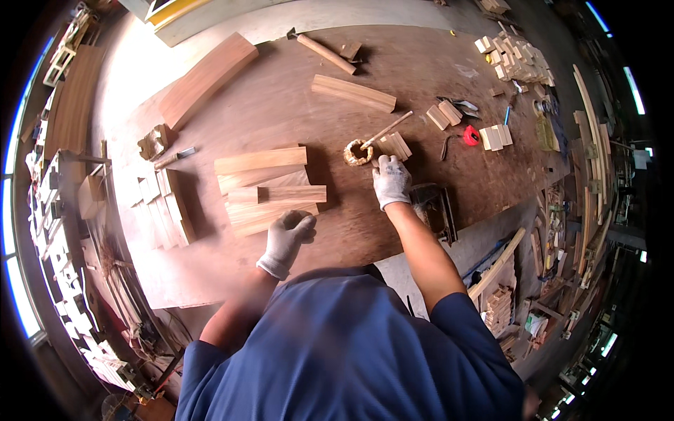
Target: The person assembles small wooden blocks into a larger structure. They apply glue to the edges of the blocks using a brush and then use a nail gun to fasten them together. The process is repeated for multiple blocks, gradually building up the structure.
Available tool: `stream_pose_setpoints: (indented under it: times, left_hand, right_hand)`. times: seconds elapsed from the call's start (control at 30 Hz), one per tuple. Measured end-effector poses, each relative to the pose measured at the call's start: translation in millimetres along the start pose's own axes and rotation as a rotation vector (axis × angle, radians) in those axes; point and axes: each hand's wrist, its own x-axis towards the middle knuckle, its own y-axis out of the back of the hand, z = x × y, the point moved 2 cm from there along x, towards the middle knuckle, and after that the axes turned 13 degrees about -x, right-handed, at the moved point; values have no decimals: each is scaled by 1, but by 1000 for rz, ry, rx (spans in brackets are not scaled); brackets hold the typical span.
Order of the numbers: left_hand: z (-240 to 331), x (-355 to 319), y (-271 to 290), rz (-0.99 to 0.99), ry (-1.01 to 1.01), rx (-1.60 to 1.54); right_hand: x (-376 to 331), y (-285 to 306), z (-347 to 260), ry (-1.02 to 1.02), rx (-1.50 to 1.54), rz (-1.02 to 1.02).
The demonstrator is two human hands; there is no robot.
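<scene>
Both of my hands wear pale knit gloves. My left hand (286, 240) hovers by the near edge of a group of planed wooden boards (260, 163), its fingers curled in and nothing visible in them. Bent fingers of my right hand (392, 181) meet the near end of several small wooden blocks (395, 145) and close on one there; the fingertips are partly hidden. Just left of those blocks stands a round pot (357, 161), its rim crusted with something yellowish-brown. A wooden stick (392, 128) leans out of it to the upper right.
A dark metal tool (432, 209) lies right of my right forearm. Farther off are a hammer (326, 55), a single board (353, 93), a red tape measure (471, 136) and a heap of blocks (516, 59). Stacked wood (165, 203) and a long plank (210, 78) occupy the left side.
</scene>
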Motion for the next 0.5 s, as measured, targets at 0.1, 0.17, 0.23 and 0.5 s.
stream_pose_setpoints:
  times: [0.1, 0.17, 0.23, 0.5]
  left_hand:
    - [-3, 0, -3, -18, 3, 44]
    - [-7, 0, -3, -13, 6, 67]
    - [-9, -1, -4, -8, 7, 82]
    - [-8, -7, -4, 0, 0, 84]
  right_hand:
    - [1, -13, 4, 6, -6, 63]
    - [0, -16, 5, 10, 3, 91]
    - [-1, -16, 6, 3, 12, 111]
    - [2, 19, 38, -180, 254, 119]
